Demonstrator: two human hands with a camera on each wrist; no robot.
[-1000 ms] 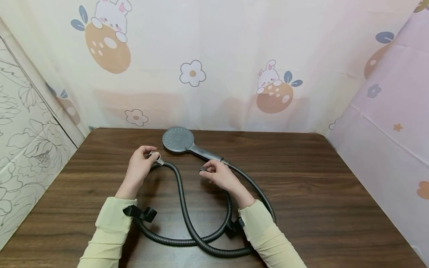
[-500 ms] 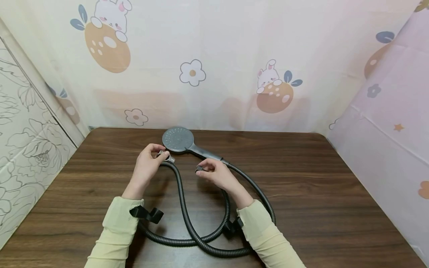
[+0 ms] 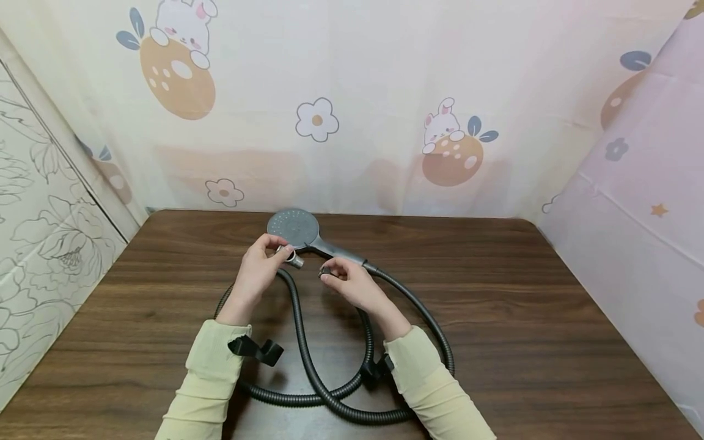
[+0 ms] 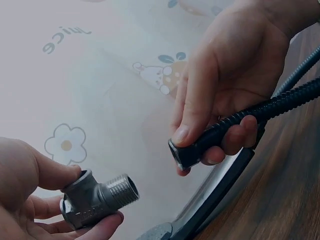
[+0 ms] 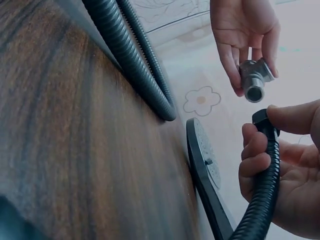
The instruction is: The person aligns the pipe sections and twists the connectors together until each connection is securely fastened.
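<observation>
My left hand [image 3: 257,269] pinches a silvery metal tee fitting [image 4: 90,202] between thumb and fingers. Its male-threaded outlet points right, toward the other hand. My right hand [image 3: 354,284] grips the end of a black ribbed shower hose [image 5: 265,175], thumb pressed near the hose nut [image 4: 187,154]. The nut's open mouth faces the threaded outlet, and a short gap separates them in both wrist views. Behind the hands, a grey shower head [image 3: 294,226] lies on the table, spray face up, joined by its handle to the hose.
The hose crosses itself in loops [image 3: 305,348] on the brown wooden table [image 3: 550,342], passing below both forearms. Black straps [image 3: 255,350] stick out at the wrists. A patterned curtain [image 3: 374,73] hangs behind the table's back edge.
My left hand has carried the tee fitting to the right, closer to the right hand. My right hand has moved slightly left and up with the hose end, narrowing the gap.
</observation>
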